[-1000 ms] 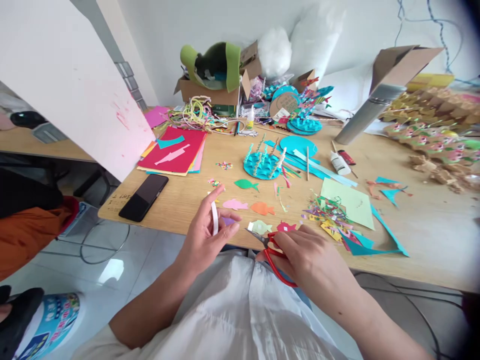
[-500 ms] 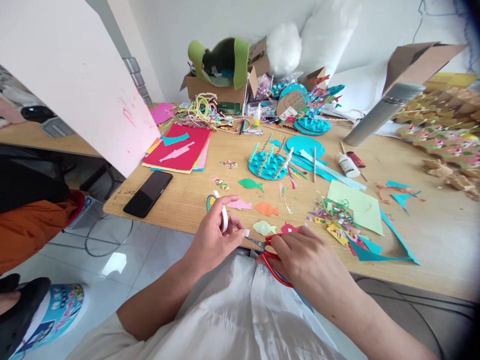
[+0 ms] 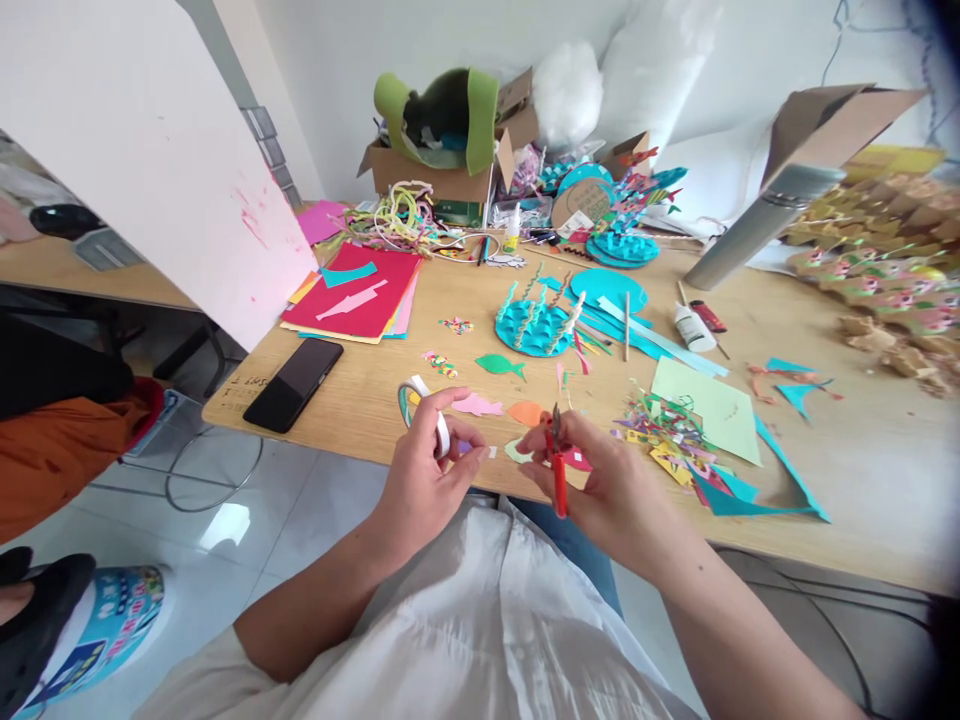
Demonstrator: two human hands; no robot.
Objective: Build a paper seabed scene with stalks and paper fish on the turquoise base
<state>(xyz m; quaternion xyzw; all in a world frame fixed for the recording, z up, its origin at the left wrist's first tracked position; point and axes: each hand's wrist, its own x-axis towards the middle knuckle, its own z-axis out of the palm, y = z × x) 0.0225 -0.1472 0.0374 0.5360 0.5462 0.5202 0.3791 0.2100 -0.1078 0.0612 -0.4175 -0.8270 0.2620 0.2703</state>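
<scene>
A roll of white tape (image 3: 442, 436) hangs in my left hand (image 3: 431, 475), whose thumb and fingertips pinch a small white piece (image 3: 492, 452). Red-handled scissors (image 3: 559, 480) are in my right hand (image 3: 600, 480), their blades pointing up and away from the left hand. Paper fish lie on the table just beyond both hands: a green one (image 3: 501, 365), a pink one (image 3: 478, 404) and an orange one (image 3: 525, 412). A pale green fish and a red one are partly hidden by my right hand.
A black phone (image 3: 294, 385) lies left, near coloured paper (image 3: 352, 310). Farther back stands a blue disc with twisted stems (image 3: 534, 325). Paper scraps (image 3: 675, 430), a glue bottle (image 3: 694, 328) and a grey tumbler (image 3: 765, 225) are to the right. Someone's orange-clad leg (image 3: 60, 455) shows at far left.
My right hand has drawn the scissors away from the tape by my left fingertips and turned them so the blades point upward. The left hand has barely moved.
</scene>
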